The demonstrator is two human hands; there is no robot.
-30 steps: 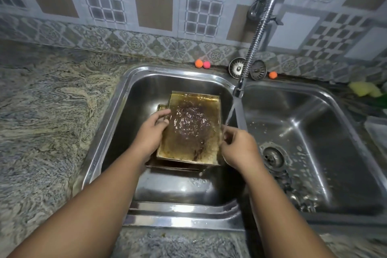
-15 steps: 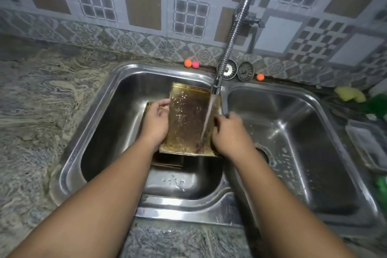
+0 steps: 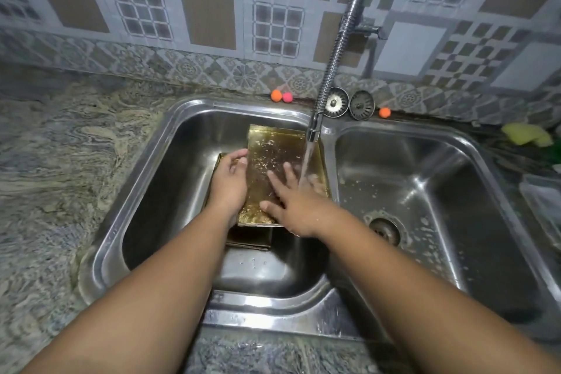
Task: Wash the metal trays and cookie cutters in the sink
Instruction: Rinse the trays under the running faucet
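A greasy, brownish metal tray [image 3: 274,150] is held over the left basin of the steel double sink [image 3: 145,191], under water running from the flexible tap [image 3: 312,130]. My left hand [image 3: 229,184] grips the tray's left edge, thumb on top. My right hand [image 3: 293,200] lies flat on the tray's surface with fingers spread, the stream splashing on it. Another dark tray [image 3: 249,238] lies beneath, mostly hidden. No cookie cutters are visible.
Two drain strainers [image 3: 349,103] and small orange and pink balls [image 3: 280,96] sit on the ledge behind the sink. A yellow sponge [image 3: 526,134] and a clear container [image 3: 543,200] are at the right. The right basin [image 3: 440,191] holds only soapy droplets around its drain.
My right hand let go of the tray's right edge and now lies spread flat on its surface. The dark residue seen earlier has largely rinsed off. The view shifted slightly.
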